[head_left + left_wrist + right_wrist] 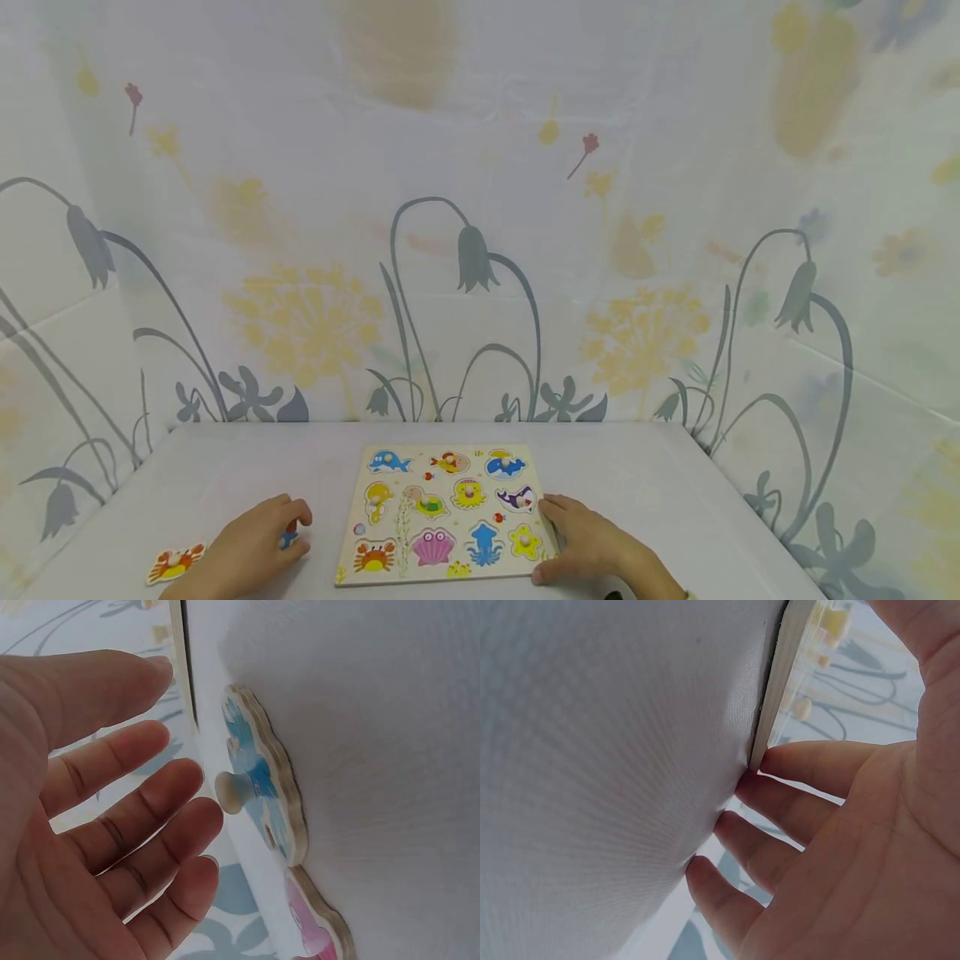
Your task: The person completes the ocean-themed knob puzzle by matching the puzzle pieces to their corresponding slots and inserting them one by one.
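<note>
A wooden puzzle board (401,504) with sea-animal pictures lies flat on the table. My left hand (255,542) hovers to its left, fingers spread and slightly bent, holding nothing. Just beyond these fingertips in the left wrist view is a blue knobbed puzzle piece (274,799), mostly hidden by the hand in the head view. A pink puzzle piece (311,922) lies against it. Left of that hand rests a crab piece (174,565). My right hand (588,542) is at the board's right edge, thumb by the near corner; its index fingertip touches the edge and other fingertips meet the tabletop.
Several knobbed pieces, among them a yellow starfish (525,541) and an octopus (469,493), sit in the board. The white table (645,479) ends at a flower-printed cloth (480,333) behind it. A small black object (613,595) shows at the bottom edge.
</note>
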Demonstrator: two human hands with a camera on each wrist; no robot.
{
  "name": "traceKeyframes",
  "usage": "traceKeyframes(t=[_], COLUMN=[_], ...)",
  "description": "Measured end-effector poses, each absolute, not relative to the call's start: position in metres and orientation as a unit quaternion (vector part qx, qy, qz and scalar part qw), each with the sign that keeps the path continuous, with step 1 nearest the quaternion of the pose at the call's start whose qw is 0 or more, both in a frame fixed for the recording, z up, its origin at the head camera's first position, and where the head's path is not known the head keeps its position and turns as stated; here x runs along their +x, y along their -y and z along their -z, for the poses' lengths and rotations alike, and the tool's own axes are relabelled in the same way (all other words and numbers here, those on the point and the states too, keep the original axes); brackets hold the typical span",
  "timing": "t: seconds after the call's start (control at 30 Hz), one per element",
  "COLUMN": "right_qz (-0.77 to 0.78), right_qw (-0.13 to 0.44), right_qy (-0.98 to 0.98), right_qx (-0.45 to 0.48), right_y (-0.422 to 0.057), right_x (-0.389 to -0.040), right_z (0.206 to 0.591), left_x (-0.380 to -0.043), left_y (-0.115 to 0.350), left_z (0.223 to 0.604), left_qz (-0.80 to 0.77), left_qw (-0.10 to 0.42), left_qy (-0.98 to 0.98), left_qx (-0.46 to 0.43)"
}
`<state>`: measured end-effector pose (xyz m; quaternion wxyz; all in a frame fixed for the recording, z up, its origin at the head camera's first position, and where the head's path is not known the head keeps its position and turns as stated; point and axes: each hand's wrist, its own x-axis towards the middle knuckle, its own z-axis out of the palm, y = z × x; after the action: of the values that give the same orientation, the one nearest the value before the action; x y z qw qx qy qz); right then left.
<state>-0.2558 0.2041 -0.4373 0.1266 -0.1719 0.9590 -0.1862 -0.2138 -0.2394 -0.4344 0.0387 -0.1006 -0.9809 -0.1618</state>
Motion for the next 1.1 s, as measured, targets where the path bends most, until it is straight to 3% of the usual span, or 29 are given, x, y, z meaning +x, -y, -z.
traceKeyframes(t=[0.4,1.1], right_qz=[0.185,0.186], right_qw=[0.128,0.129], right_qy=[-0.958,-0.958], right_qx=[-0.176,-0.178], right_y=[-0.203,-0.204], right_x=[-0.255,-0.256], right_z=[0.435,0.438], left_x=[-0.214,-0.216], left_y=[0.251,0.267], left_z=[0.439,0.441], left_qz=[0.177,0.205], left_qw=[0.014,0.006], left_qy=[0.981,0.967], left_qx=[-0.077,-0.149])
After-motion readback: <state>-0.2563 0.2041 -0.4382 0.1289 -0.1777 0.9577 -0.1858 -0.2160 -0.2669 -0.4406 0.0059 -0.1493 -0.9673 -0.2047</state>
